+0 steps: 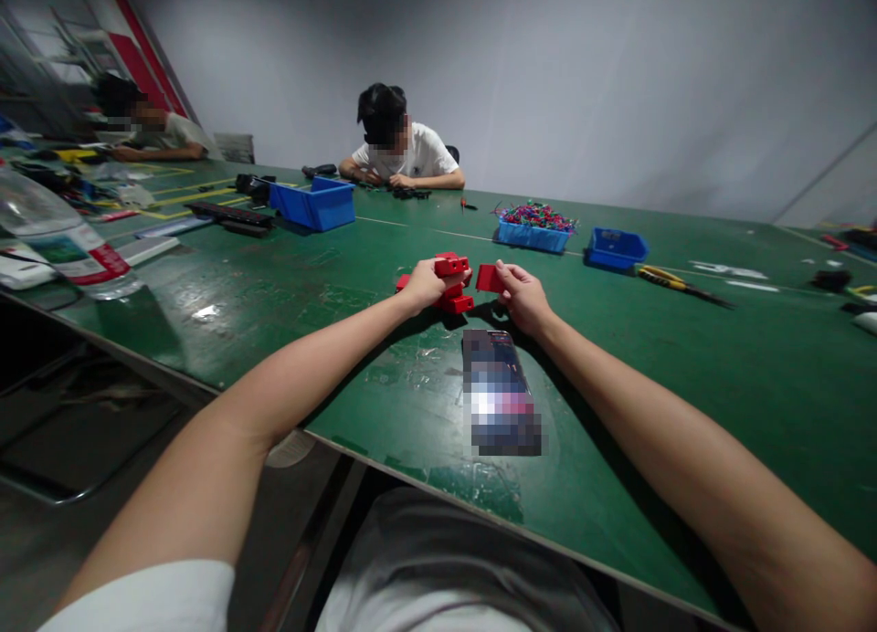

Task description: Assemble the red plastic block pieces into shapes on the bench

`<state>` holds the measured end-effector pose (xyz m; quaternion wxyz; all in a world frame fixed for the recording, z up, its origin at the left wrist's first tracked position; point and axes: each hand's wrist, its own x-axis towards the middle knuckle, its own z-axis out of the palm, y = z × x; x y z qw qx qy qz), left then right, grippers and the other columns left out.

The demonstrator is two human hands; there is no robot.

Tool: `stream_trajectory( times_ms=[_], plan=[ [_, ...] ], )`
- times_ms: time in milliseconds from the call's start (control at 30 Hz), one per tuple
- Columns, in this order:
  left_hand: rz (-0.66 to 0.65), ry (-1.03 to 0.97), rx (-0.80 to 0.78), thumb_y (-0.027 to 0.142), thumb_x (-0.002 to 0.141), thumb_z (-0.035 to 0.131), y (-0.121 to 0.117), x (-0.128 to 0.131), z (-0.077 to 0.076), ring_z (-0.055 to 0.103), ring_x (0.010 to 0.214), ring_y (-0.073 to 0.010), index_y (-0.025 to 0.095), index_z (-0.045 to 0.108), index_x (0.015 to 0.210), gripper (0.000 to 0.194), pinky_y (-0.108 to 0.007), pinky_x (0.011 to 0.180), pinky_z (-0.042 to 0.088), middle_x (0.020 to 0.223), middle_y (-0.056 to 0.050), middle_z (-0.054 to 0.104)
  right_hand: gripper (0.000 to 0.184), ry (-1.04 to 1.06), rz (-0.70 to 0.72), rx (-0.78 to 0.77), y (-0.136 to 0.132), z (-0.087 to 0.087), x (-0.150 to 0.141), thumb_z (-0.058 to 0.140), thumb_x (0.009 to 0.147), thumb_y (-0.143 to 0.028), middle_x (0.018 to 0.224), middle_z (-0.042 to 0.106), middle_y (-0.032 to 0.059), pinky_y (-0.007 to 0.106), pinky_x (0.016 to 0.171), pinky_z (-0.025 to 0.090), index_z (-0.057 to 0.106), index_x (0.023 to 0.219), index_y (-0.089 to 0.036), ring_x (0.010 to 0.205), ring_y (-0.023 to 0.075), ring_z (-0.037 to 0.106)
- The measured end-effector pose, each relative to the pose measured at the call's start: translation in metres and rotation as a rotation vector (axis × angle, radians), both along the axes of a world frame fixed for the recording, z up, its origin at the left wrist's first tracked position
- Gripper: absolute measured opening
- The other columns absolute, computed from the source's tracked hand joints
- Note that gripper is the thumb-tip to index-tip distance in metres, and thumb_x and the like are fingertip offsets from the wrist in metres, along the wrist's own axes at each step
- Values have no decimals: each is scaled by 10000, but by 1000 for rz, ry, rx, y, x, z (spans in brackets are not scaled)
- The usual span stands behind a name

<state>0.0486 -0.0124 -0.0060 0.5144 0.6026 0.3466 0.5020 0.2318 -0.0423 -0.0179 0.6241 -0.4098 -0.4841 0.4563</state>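
Several small red block-like pieces are gathered at my hands over the green table (329, 294). My left hand (426, 285) is closed around a red block (452, 265) with small dark holes in its end. Just below it is another red block (458, 303), and part of a third pokes out left of the hand. My right hand (524, 296) pinches a flat-sided red block (488, 278) between thumb and fingers, a small gap away from the left hand's pieces. Nearer my body, a phone (503, 395) with a blurred screen lies on the table.
Beyond my hands stand a blue bin (313, 205), a blue bin heaped with colourful wires (533, 235) and another blue bin (617, 248). Yellow-handled pliers (675, 283) lie right. A large bottle (75, 248) stands left. Two people sit across the table.
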Motion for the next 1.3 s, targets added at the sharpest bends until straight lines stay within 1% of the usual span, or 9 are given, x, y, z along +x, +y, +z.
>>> stream_trajectory(
  times_ms=[100, 267, 367, 567, 733, 933, 1033, 1133, 1300],
  plan=[
    [-26, -12, 9, 306, 622, 837, 3, 1, -4, 637, 743, -142, 105, 704, 894, 363, -316, 779, 484, 840, -71, 726, 518, 15, 4, -14, 1, -2, 1, 808, 591, -657, 561, 531, -62, 190, 369, 294, 581, 709, -206, 426, 45, 395],
    [-32, -16, -6, 268, 634, 823, 2, 3, -4, 640, 737, -138, 111, 695, 884, 322, -316, 792, 479, 829, -51, 711, 530, 20, 42, -67, 0, -1, 0, 779, 633, -676, 592, 594, -31, 199, 427, 420, 572, 748, -202, 474, 83, 562],
    [-23, -37, -29, 241, 635, 816, 0, 3, -2, 644, 743, -141, 110, 696, 861, 288, -335, 829, 475, 831, -51, 707, 519, 13, 71, -81, -2, 1, -1, 786, 646, -654, 619, 615, -27, 199, 429, 428, 559, 761, -201, 498, 97, 613],
    [-62, -107, -80, 268, 635, 823, -2, 1, 2, 638, 738, -140, 121, 682, 880, 319, -328, 809, 472, 810, -40, 704, 543, 26, 150, -70, -4, 2, 1, 838, 585, -615, 694, 675, -31, 199, 446, 428, 564, 835, -218, 590, 132, 681],
    [-35, -53, -25, 290, 608, 847, -5, 0, 4, 577, 669, -109, 114, 682, 779, 296, -288, 767, 444, 732, -8, 674, 556, 12, 203, -64, -4, 1, 2, 861, 564, -579, 771, 731, -12, 223, 525, 479, 604, 905, -223, 654, 155, 707],
    [-23, -80, -75, 338, 593, 861, -6, -3, 6, 597, 722, -122, 114, 700, 947, 449, -299, 800, 453, 822, -28, 707, 530, 44, 219, -67, -4, -1, 4, 882, 574, -501, 810, 755, 5, 234, 567, 509, 641, 957, -225, 696, 166, 719],
    [-24, -72, -74, 314, 595, 859, -6, -4, 6, 602, 745, -125, 108, 701, 952, 441, -299, 813, 455, 835, -34, 712, 498, 48, 239, -101, -6, 2, 5, 886, 609, -407, 887, 765, 37, 242, 587, 527, 677, 1020, -218, 757, 185, 733],
    [-43, -50, -64, 281, 589, 859, -6, -4, 6, 600, 747, -123, 108, 705, 903, 390, -297, 820, 453, 811, -27, 708, 477, 71, 245, -140, -8, 5, 5, 882, 635, -325, 955, 765, 49, 228, 596, 532, 707, 1067, -223, 811, 181, 736],
    [-96, -4, -70, 216, 574, 859, -4, -5, 6, 603, 737, -129, 113, 710, 839, 321, -298, 802, 450, 791, -37, 705, 402, 78, 249, -131, -8, 4, 2, 856, 668, -423, 945, 765, 61, 222, 619, 539, 732, 977, -198, 802, 160, 726]
  ],
)
